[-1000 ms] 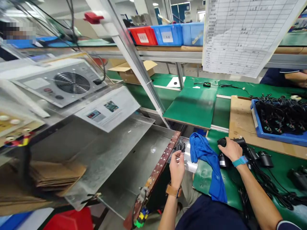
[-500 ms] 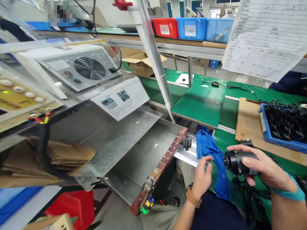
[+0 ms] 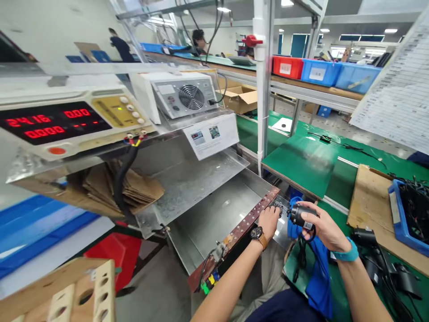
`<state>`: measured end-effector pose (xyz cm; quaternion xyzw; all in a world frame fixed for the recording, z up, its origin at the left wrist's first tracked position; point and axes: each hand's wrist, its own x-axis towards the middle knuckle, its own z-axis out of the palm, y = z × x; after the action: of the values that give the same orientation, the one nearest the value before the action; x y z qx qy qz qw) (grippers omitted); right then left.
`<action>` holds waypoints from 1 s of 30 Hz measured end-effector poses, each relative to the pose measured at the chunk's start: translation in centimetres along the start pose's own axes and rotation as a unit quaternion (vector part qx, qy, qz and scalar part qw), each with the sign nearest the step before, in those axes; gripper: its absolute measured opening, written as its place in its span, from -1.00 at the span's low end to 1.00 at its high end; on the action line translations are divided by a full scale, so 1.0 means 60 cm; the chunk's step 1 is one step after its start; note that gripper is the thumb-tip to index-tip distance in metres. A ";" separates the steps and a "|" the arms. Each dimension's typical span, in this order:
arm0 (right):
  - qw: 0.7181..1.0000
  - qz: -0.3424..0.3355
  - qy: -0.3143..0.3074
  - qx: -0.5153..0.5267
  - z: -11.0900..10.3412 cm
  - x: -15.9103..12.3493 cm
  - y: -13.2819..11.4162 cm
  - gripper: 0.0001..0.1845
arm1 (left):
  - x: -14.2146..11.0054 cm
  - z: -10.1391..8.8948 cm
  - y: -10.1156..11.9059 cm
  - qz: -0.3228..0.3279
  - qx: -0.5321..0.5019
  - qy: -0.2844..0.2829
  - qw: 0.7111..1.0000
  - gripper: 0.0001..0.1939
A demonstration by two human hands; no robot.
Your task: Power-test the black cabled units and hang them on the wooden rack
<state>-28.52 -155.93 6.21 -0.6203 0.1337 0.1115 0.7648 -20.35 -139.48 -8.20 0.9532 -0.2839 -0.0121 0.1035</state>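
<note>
My right hand (image 3: 321, 227) is closed around a small black cylindrical motor (image 3: 299, 215) with a dangling black cable, held over a blue cloth (image 3: 317, 277) that hangs off the green bench edge. My left hand (image 3: 269, 220), with a brown-strapped watch on its wrist, reaches to the end of a brown copper-studded strip (image 3: 246, 225) on the sloped metal tray (image 3: 214, 219). Its fingers curl on a small black connector (image 3: 276, 206) lying there.
A meter with red digits (image 3: 50, 123) and a fan-fronted power unit (image 3: 184, 95) sit on the upper left shelf. A white upright post (image 3: 262, 85) rises ahead. More black motors (image 3: 385, 264), a blue bin (image 3: 407, 210) of parts and cardboard (image 3: 368, 201) lie right. People stand far behind.
The view swung left and up. My right hand lifted the black motor from the bench and carried it left. My left hand moved from the cloth to the connector at the strip's end.
</note>
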 end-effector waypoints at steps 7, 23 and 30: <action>0.997 -0.036 -0.030 -0.063 0.033 0.042 0.004 -0.23 | -0.008 -0.030 -0.090 -0.256 -0.404 0.178 0.860 -0.77; 0.777 -0.299 -0.249 -0.496 0.346 0.223 0.096 -0.32 | -0.220 -0.135 -0.310 -0.401 -0.581 0.250 0.663 -0.81; 0.717 -0.343 -0.293 -0.531 0.362 0.232 0.114 -0.29 | -0.240 -0.128 -0.333 -0.390 -0.565 0.278 0.672 -0.84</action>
<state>-16.28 -133.18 -0.61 -0.8644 -0.4000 0.0706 0.2963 -21.05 -113.86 -5.27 0.6957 0.2162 0.0561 0.6827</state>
